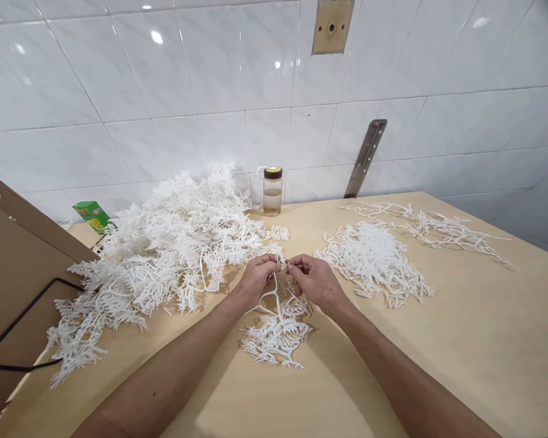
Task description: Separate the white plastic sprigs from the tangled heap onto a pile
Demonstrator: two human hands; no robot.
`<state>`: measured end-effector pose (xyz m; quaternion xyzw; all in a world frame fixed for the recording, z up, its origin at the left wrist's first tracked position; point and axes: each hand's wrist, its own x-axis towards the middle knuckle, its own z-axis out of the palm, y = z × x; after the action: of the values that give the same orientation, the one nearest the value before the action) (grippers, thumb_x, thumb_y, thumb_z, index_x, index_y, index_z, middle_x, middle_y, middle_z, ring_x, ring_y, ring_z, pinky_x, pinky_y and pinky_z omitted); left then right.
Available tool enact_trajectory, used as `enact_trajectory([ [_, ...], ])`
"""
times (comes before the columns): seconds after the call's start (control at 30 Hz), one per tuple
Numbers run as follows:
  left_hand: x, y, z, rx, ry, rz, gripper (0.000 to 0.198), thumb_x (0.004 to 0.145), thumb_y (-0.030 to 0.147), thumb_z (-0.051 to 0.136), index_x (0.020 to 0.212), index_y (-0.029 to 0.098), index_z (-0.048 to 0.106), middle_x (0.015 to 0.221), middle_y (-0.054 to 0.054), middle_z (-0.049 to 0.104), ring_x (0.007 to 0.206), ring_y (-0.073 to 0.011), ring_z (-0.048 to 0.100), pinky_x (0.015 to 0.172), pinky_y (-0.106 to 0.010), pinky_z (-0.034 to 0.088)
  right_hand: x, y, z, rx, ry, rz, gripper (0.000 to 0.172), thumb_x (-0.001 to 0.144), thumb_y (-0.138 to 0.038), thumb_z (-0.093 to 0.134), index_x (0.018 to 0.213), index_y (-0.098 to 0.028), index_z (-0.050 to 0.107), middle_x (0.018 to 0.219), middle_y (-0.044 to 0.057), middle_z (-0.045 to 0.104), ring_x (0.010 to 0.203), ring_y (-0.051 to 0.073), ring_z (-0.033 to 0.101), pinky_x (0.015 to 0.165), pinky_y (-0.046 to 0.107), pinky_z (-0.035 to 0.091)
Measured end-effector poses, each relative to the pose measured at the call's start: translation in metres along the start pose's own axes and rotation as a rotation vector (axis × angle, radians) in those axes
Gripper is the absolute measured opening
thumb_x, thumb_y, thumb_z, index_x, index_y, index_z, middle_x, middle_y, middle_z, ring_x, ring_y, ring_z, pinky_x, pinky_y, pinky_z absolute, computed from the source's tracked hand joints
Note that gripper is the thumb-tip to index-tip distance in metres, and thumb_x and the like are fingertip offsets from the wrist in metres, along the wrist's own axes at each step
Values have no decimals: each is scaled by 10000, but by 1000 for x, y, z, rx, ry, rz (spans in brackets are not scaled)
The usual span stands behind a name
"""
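My left hand [257, 277] pinches a white branching plastic sprig [279, 304] near its upper end. Close beside it, the fingertips of my right hand [314, 279] are pinched on a small twig of the same sprig. The sprig's many-forked lower part hangs or lies over the table below my hands; I cannot tell whether it rests there. To the left of my hands spreads a large heap of feathery white branches [164, 237]. On the right, a smaller pile of short white pieces [372, 261] lies near my right hand.
Bare white stems [433, 228] lie at the back right of the wooden table [484, 340]. A lidded bottle of liquid [273, 198] stands by the tiled wall. Behind the heap is a green box [92, 216]. A cardboard box [22, 280] borders the left, and a metal bracket [366, 158] leans against the wall.
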<state>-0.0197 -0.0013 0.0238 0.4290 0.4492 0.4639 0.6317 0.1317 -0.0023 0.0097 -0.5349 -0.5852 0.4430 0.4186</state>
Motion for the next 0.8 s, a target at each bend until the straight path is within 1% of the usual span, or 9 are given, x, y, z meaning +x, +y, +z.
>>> enact_trajectory([
  [0.1, 2, -3, 1, 37, 52, 37, 137, 621, 199, 608, 588, 175, 477, 523, 53, 416, 467, -65, 354, 466, -210, 261, 0, -1, 0, -29, 13, -7, 144, 809, -294, 587, 858, -184, 666, 615, -15, 637, 404, 117, 557, 420, 239, 477],
  [0.23, 6, -10, -1, 134, 82, 96, 102, 661, 225, 570, 611, 182, 492, 525, 56, 409, 475, -71, 333, 475, -214, 238, 0, 0, 0, -113, 24, -5, 161, 818, -319, 590, 837, -183, 675, 727, 17, 706, 424, 114, 579, 411, 228, 458],
  [0.4, 8, -14, -4, 252, 67, 222, 108, 708, 221, 550, 634, 186, 480, 569, 53, 423, 528, -83, 355, 521, -221, 275, 1, 3, -1, -167, 49, -12, 189, 829, -359, 592, 816, -191, 678, 747, 26, 715, 445, 119, 595, 421, 234, 455],
  [0.5, 6, -12, -4, 307, 67, 302, 121, 728, 208, 531, 630, 180, 466, 616, 43, 438, 578, -87, 372, 554, -216, 297, 2, 3, -1, -133, 43, -6, 175, 828, -346, 598, 811, -189, 672, 747, 28, 707, 439, 115, 582, 429, 244, 470],
  [0.57, 5, -10, -3, 271, 63, 273, 128, 722, 201, 524, 624, 182, 445, 599, 45, 415, 560, -84, 355, 537, -213, 286, 2, 2, -1, -69, 12, 11, 165, 822, -339, 611, 821, -183, 665, 742, 29, 698, 435, 116, 574, 433, 257, 488],
  [0.67, 2, -6, -2, 130, 23, 99, 96, 696, 195, 521, 636, 187, 447, 563, 51, 402, 493, -75, 323, 480, -211, 246, 1, 1, -2, 35, -51, 24, 188, 814, -361, 642, 818, -174, 655, 695, 17, 665, 432, 113, 555, 433, 267, 501],
  [0.73, 1, -3, -2, 47, -4, 14, 70, 685, 200, 532, 653, 183, 473, 584, 40, 451, 475, -68, 333, 459, -204, 242, 2, 1, -2, 107, -85, 31, 231, 811, -401, 660, 801, -170, 650, 661, 6, 637, 434, 104, 534, 432, 264, 498],
  [0.8, 1, -2, -2, -12, -7, -13, 77, 682, 213, 555, 670, 180, 487, 618, 28, 498, 473, -62, 355, 452, -195, 252, 3, 3, -2, 180, -107, 56, 279, 797, -442, 680, 779, -166, 645, 647, 1, 615, 456, 102, 526, 431, 258, 489],
])
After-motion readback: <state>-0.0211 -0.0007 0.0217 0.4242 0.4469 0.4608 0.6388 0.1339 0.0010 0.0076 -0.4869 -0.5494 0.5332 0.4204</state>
